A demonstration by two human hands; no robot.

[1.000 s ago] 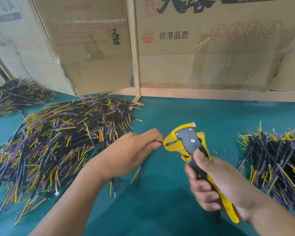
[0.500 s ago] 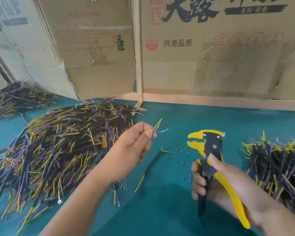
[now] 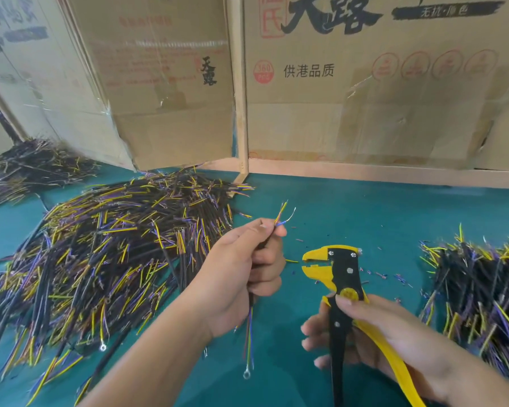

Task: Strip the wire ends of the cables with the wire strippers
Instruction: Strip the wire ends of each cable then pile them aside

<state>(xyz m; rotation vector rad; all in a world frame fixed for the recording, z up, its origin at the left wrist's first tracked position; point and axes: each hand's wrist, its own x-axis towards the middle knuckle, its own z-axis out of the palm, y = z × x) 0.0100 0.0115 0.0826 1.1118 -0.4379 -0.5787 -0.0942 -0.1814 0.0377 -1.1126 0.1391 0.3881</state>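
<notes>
My left hand (image 3: 241, 277) grips one black cable upright; its thin yellow, blue and bare wire ends (image 3: 283, 214) fan out above my fingertips, and its lower wires with a ring terminal (image 3: 246, 374) hang below my palm. My right hand (image 3: 394, 339) holds the yellow and black wire strippers (image 3: 340, 277) by the handles, jaws apart and pointing left, a short gap to the right of the cable. The handles are spread.
A big heap of black, yellow and purple cables (image 3: 100, 245) covers the green table at the left. Another pile (image 3: 482, 295) lies at the right, a third (image 3: 27, 168) at far left. Cardboard boxes (image 3: 365, 98) wall the back. Small insulation scraps (image 3: 385, 274) are scattered by the tool.
The wire end came out of the stripper jaws. My left hand lifted the cable up and left, then turned it upright. My right hand drew the strippers back, and their jaws opened.
</notes>
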